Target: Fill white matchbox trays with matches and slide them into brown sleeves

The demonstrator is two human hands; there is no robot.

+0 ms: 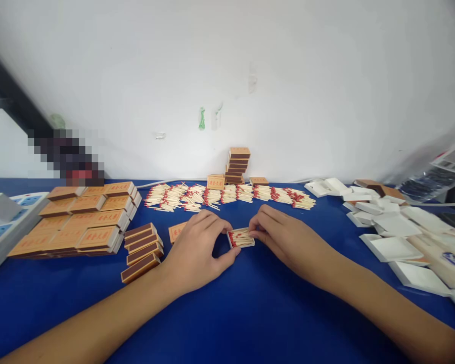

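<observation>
A small white matchbox tray [246, 245] lies on the blue table in front of me, filled with red-headed matches [241, 237]. Its left end sits between the thumb and fingers of my left hand [199, 247]. At the tray's right end, my right hand [278, 232] has its thumb and fingers pinched together at the pale ends of the matches. Those fingertips partly cover that corner. Just behind my left hand, an orange matchbox [176, 231] is partly hidden.
Several stacked matchboxes [102, 219] fill the left side, with more matchboxes [142, 247] standing on edge nearer me. A row of loose matches [197, 194] runs along the back beside a matchbox tower [237, 164]. White trays [394, 247] are heaped at the right near a plastic-wrapped pack [443, 253].
</observation>
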